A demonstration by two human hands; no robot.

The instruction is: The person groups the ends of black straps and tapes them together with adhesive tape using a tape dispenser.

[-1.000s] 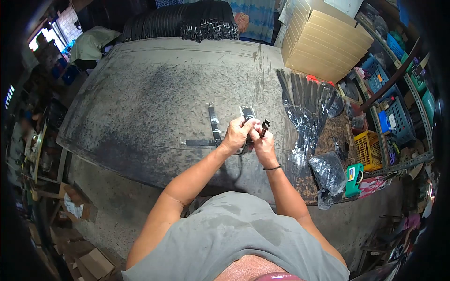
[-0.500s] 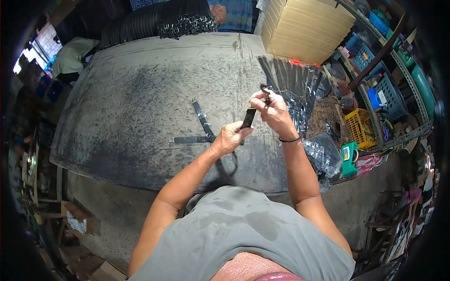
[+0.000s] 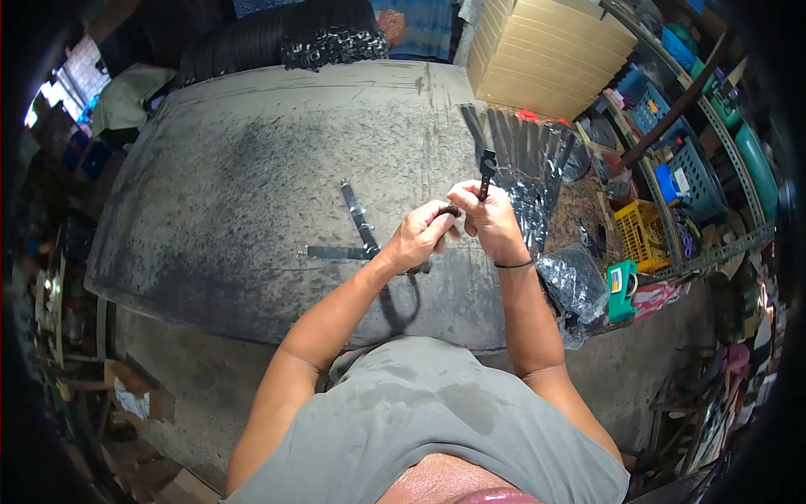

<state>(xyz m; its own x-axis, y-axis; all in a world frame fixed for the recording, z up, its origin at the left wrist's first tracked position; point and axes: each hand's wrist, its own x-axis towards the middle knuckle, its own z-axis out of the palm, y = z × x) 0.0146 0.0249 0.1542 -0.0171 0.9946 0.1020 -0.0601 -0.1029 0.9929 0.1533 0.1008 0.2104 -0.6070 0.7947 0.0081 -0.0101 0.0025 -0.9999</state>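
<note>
Close together over the worktable, both of my hands grip a black belt [image 3: 487, 165]. Its narrow end, with what looks like a buckle or loop, sticks up out of my right hand [image 3: 491, 223], whose fingers are pinched around it. My left hand [image 3: 416, 233] is closed on a bent part of the belt just to the left, thumb on top. Part of the belt hangs below my left hand, mostly hidden. To the left on the table lie two short black straps [image 3: 358, 217], meeting at an angle, with clear plastic on them.
The worn grey worktable [image 3: 210, 193] carries a big bundle of black belts [image 3: 277, 42] at the back. Black strips in plastic [image 3: 529, 160], a cardboard box [image 3: 554, 50] and a green tape dispenser [image 3: 621, 291] sit at right. Beyond is a shelf with a yellow basket [image 3: 645, 235].
My left hand has moved up and right, closer to my right hand, and the flat belt part it showed is now bent. The belt end in my right hand now points upward.
</note>
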